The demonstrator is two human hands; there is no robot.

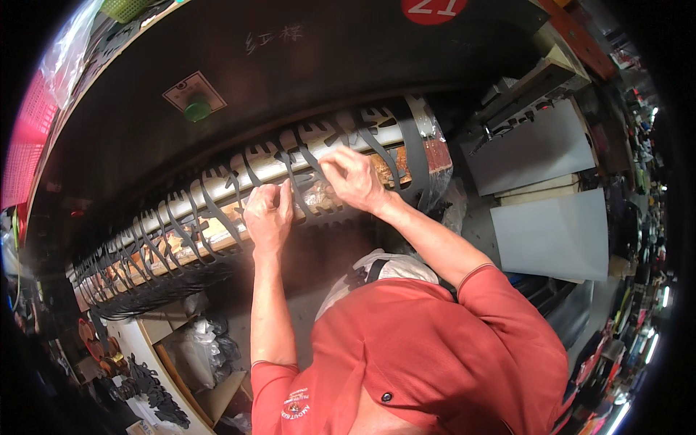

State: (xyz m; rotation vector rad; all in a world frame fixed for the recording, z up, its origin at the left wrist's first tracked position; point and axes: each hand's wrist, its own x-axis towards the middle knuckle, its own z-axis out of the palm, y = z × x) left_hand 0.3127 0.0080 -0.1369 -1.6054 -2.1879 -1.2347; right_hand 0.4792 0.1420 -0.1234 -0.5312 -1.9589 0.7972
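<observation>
Cluttered workshop, dark machine — left hand (268, 212) and right hand (353, 177) both pinch, seemingly, one dark cut strip (303, 190) between them, steadying it on the roller (239, 177).

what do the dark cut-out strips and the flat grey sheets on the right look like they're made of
Dark cut-out strips: thin and flexible, likely leather or synthetic sheet; matte, and they drape over the edge. Flat grey sheets: stiff board or cardboard, by their straight edges and dull, even surface. Both hands, left hand and right hand, pinch the strips.
</observation>
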